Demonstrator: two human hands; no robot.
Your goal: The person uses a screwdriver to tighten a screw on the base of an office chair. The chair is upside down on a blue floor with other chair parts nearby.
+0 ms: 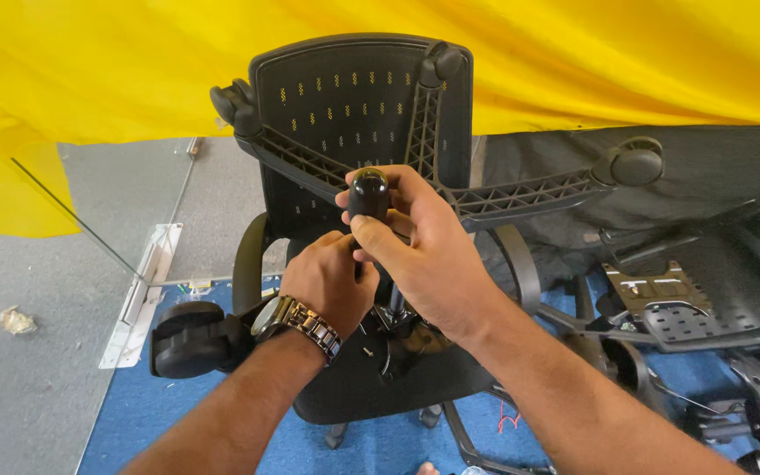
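Above the upturned office chair's star base (521,192), the left hand (327,281), wearing a metal wristwatch (296,324), curls shut around the gas-lift column beneath the black castor (369,195); the right hand (428,259) clamps that castor between thumb and fingers.

Yellow cloth (90,70) hangs above grey floor (28,396) and blue mat (160,422)

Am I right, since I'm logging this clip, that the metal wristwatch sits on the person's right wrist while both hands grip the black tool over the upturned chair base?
Not quite: the head view shows the metal wristwatch on the left wrist, behind the left hand. The rest holds: it and the right hand grip the black tool over the upturned chair base.
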